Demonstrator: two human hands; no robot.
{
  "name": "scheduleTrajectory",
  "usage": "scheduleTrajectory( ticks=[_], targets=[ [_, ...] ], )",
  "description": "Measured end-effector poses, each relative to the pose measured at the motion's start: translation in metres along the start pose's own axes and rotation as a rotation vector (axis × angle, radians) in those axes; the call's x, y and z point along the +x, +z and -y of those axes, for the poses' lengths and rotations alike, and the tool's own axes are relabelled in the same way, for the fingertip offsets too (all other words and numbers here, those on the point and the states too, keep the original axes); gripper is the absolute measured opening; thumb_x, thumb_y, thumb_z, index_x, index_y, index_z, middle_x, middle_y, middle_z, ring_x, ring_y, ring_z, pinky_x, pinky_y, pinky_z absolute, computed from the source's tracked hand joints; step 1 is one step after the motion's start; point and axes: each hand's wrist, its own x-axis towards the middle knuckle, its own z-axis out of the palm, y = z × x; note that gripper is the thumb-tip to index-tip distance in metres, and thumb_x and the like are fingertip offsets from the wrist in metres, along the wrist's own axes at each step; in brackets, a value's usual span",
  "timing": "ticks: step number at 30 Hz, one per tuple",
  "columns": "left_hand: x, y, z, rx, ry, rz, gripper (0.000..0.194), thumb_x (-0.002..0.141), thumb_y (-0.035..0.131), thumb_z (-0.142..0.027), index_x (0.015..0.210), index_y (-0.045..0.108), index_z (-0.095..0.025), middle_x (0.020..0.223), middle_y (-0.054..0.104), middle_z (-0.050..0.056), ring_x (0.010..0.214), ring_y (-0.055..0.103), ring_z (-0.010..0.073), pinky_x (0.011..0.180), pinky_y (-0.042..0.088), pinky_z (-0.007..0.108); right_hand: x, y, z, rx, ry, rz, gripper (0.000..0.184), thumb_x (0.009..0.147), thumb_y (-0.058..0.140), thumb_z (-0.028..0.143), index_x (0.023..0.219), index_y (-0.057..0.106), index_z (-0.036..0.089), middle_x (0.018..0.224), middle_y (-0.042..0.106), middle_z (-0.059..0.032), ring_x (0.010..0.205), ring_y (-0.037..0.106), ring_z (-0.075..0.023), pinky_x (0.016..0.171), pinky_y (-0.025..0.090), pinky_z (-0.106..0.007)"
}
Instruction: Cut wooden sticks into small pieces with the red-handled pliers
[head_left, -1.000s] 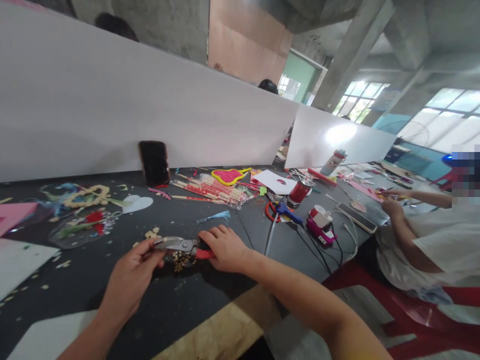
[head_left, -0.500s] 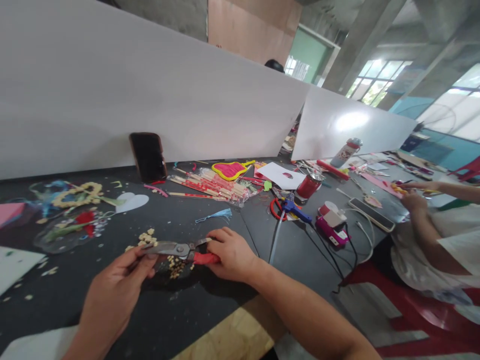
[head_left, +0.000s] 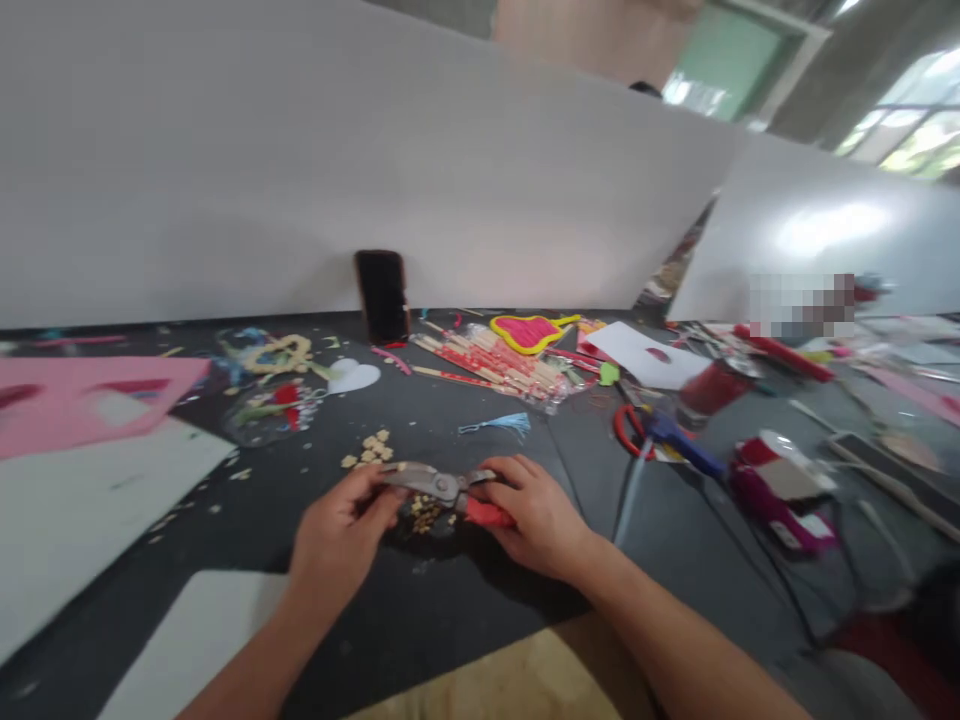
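My right hand (head_left: 536,520) is wrapped round the red-handled pliers (head_left: 444,487), whose metal jaws point left. At the jaw tips, the fingers and thumb of my left hand (head_left: 334,545) are pinched together; what lies between them is too small to make out. Just behind the jaws is a small heap of cream-coloured pieces (head_left: 369,450). Little gold-coloured bits (head_left: 425,515) lie on the black table under the pliers. A light blue tassel (head_left: 499,425) rests beyond my right hand.
A phone (head_left: 382,298) leans against the white partition (head_left: 225,180). Red-patterned sticks in plastic (head_left: 499,362) lie at the back. Toward the right are a blue glue gun (head_left: 682,440), red-handled scissors (head_left: 628,430) and a magenta power block (head_left: 780,505) with cables. White sheets (head_left: 97,510) cover the left.
The view has swung left, so things appear shifted right and the neighbouring person's arms have left the picture. Both hands keep their places at the pliers.
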Motion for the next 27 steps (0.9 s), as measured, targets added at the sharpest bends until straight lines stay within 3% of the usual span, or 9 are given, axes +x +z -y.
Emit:
scheduleTrajectory(
  ticks=[12, 23, 27],
  targets=[
    [0.003, -0.002, -0.003, -0.164, 0.081, 0.013, 0.018, 0.075, 0.053, -0.028, 0.069, 0.063, -0.015, 0.049, 0.049, -0.005, 0.048, 0.046, 0.0086, 0.049, 0.035, 0.017, 0.006, 0.004, -0.001, 0.014, -0.056, 0.019, 0.028, 0.077, 0.05, 0.015, 0.102, 0.06, 0.022, 0.122, 0.048, -0.0101, 0.109, 0.043, -0.0245, 0.09, 0.039, -0.042],
    [0.005, 0.001, -0.001, -0.232, 0.089, 0.027, 0.017, 0.075, 0.054, -0.029, 0.072, 0.063, -0.014, 0.051, 0.047, -0.005, 0.048, 0.043, 0.0075, 0.047, 0.034, 0.016, 0.008, 0.0, 0.007, -0.012, 0.028, -0.09, 0.019, 0.078, 0.052, 0.02, 0.09, 0.065, 0.024, 0.102, 0.046, -0.0078, 0.093, 0.042, -0.0217, 0.081, 0.039, -0.036],
    [0.005, 0.002, -0.001, -0.223, 0.067, 0.026, 0.018, 0.075, 0.054, -0.029, 0.074, 0.064, -0.014, 0.051, 0.049, -0.005, 0.049, 0.046, 0.0081, 0.048, 0.036, 0.016, 0.008, 0.0, 0.008, -0.071, 0.047, -0.066, 0.017, 0.076, 0.053, 0.02, 0.086, 0.066, 0.023, 0.088, 0.046, -0.0063, 0.082, 0.042, -0.0194, 0.073, 0.039, -0.032]
  ],
)
